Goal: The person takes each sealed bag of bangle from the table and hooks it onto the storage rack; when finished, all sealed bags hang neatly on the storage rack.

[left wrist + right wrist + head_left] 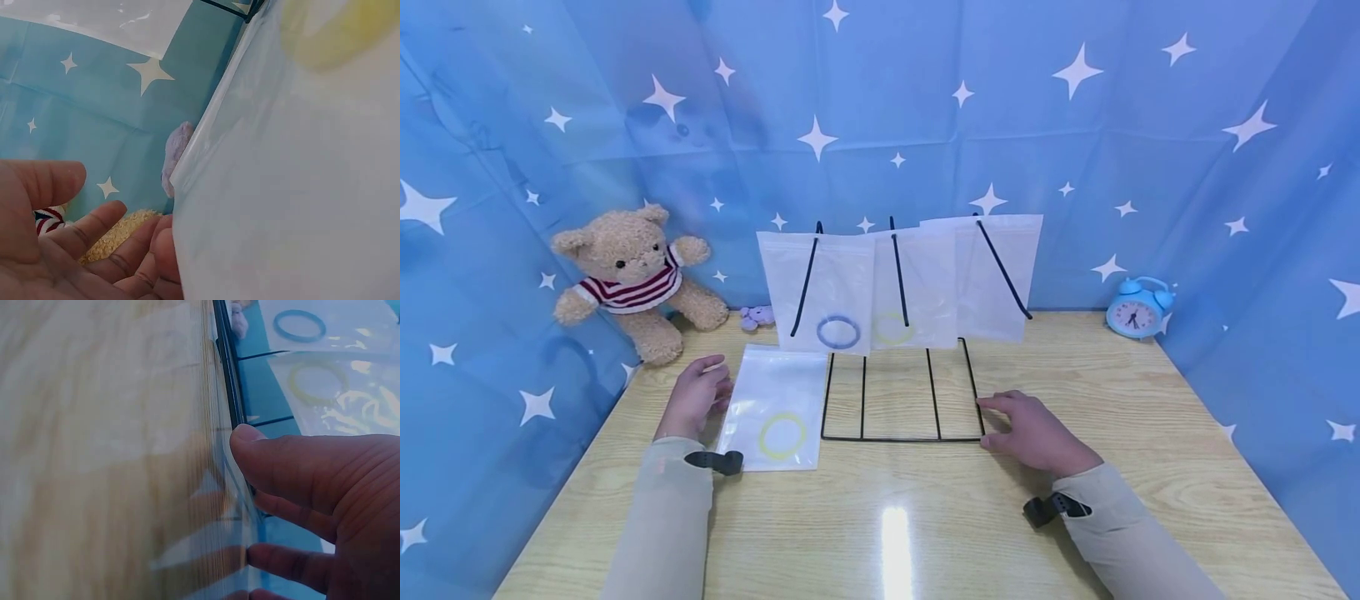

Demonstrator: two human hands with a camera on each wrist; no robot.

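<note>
A black wire rack [887, 439] stands on the table, its flat base toward me. From its three slanting arms hang clear zip bags: a left bag [827, 275] with a blue ring [838, 332], a middle bag [925, 287] with a yellow ring [892, 328], and a right bag [1000, 275]. Another clear bag [767, 383], with a yellow ring [782, 436] in it, lies left of the base. My left hand [696, 396] is at that bag's left edge, fingers loosely bent. With thumb and fingertips spread, my right hand [1030, 429] touches the base's right front corner.
A teddy bear [625, 275] in a striped shirt sits at the back left, with a small purple plush [757, 317] beside it. At the back right stands a blue alarm clock [1138, 310]. A blue star-patterned curtain [880, 92] encloses the wooden table [820, 533].
</note>
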